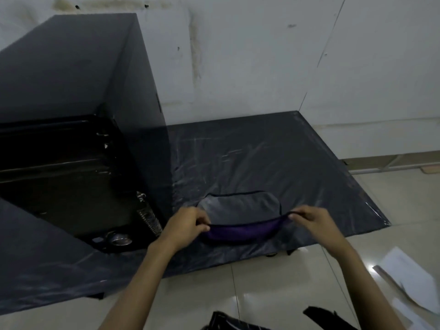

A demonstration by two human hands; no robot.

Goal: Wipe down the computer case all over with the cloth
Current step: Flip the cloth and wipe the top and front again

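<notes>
We pinch the near hem of the cloth (240, 208) at both ends: the left hand (188, 225) holds one end between thumb and curled fingers, the right hand (312, 221) the other. The cloth lies on the dark plastic sheet (273, 158), just right of the computer case (71, 91), its near hem raised so the purple underside shows. We lift both ends evenly and fold the cloth to a palm-sized pad (a loose tail would likely drag on the floor). We judge that wiping has not begun.
</notes>
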